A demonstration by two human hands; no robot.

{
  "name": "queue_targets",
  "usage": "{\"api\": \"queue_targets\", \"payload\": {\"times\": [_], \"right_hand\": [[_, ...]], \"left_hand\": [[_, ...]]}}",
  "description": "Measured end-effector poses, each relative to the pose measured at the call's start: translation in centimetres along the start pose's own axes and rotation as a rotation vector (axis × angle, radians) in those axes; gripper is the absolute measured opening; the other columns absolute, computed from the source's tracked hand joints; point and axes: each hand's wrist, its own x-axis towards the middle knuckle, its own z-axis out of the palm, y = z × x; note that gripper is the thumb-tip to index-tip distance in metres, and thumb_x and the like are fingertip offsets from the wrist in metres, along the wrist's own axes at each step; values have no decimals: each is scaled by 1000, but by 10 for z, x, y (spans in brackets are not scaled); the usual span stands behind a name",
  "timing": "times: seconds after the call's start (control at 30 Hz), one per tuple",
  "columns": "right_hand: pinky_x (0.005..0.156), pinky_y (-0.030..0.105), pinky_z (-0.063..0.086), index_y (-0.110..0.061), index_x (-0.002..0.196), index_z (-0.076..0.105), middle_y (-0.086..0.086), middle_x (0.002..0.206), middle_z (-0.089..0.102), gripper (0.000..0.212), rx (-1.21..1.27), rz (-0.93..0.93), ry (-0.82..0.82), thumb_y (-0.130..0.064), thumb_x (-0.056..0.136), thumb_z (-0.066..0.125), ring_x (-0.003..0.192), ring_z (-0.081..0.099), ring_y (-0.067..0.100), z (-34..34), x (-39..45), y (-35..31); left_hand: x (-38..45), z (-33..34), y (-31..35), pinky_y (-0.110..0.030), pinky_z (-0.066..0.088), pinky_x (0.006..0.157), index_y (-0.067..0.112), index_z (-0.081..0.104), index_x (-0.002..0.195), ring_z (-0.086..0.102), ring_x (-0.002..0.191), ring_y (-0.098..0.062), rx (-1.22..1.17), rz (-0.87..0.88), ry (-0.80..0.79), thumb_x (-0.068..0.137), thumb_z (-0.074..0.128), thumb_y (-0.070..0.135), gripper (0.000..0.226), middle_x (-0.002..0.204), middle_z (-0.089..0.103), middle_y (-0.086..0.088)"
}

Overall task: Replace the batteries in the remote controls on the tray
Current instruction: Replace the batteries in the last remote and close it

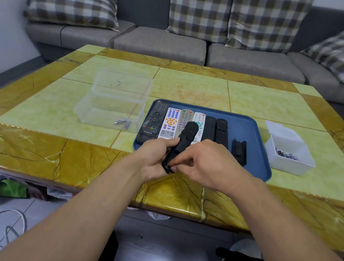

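Note:
A black remote (185,139) is held back side up over the near left corner of the blue tray (249,129). My left hand (153,160) grips its lower body from the left. My right hand (208,163) pinches at its near end, where the battery bay is; what lies under the fingertips is hidden. A loose black battery cover (238,151) lies on the tray to the right. Several other remotes (171,121) lie side by side in the tray, black, white and grey.
A clear lidded box (114,106) at the left holds two batteries (123,123). A white box (287,150) at the right holds several batteries. The yellow marble table (60,151) stands before a grey sofa. Cables and a green bag lie on the floor at the left.

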Motion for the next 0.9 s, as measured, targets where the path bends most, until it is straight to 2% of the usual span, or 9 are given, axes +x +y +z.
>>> {"api": "queue_targets", "payload": {"times": [0.17,0.4,0.47,0.53,0.57,0.67,0.77,0.83,0.9], "right_hand": [[64,30,52,-46,99,73,-12,82,70,27,-109,-85,128,-44,78,56,77,63,13,8,-1,-8],[60,38,51,-24,80,71,-1,68,63,21,-115,-153,121,-34,79,53,65,56,23,15,3,-10],[61,38,52,-25,83,73,-3,69,64,22,-109,-160,113,-33,81,53,65,56,20,15,2,-10],[64,38,53,-28,90,75,-6,74,66,21,-76,-165,102,-31,83,56,69,58,17,11,-1,-11],[68,37,53,-30,97,76,-7,79,67,21,-58,-167,85,-30,86,58,75,59,16,8,-2,-10],[80,34,50,-34,114,74,-10,98,69,24,-9,-164,18,-26,92,66,93,60,13,2,-2,-4],[79,24,48,-27,106,79,-19,98,66,18,131,-194,122,-23,89,73,92,56,2,3,0,0],[74,19,46,-25,97,78,-22,92,65,10,331,-153,243,-23,87,75,83,58,0,4,-1,5],[64,19,43,-24,92,69,-17,85,70,1,636,12,276,-23,93,69,68,56,3,0,-1,11]], "left_hand": [[8,-4,1,-32,61,58,1,63,117,66,75,-25,-64,-5,21,107,43,14,26,89,69,-15],[12,-9,3,-37,52,81,1,65,112,63,82,-25,-54,-57,64,105,46,15,24,91,70,-15],[12,-10,5,-37,52,80,1,65,109,64,81,-25,-44,-61,65,105,46,14,24,92,70,-15],[12,-11,6,-34,56,68,2,66,104,66,70,-22,-38,-54,69,105,47,14,23,84,71,-13],[11,-11,7,-30,56,60,3,66,103,67,63,-21,-30,-53,73,105,46,14,23,80,71,-12],[10,-11,8,-30,55,55,3,67,105,68,62,-22,-12,-39,62,105,47,14,23,81,73,-12],[7,-9,7,-23,44,38,2,63,97,60,52,-19,-1,-37,32,105,45,11,22,72,66,-11],[9,-6,5,-28,55,44,-3,62,109,66,66,-23,-33,-21,16,105,45,8,21,87,67,-17],[13,-6,5,-40,64,64,-5,60,122,70,85,-28,-73,17,29,106,44,11,27,104,69,-21]]}}
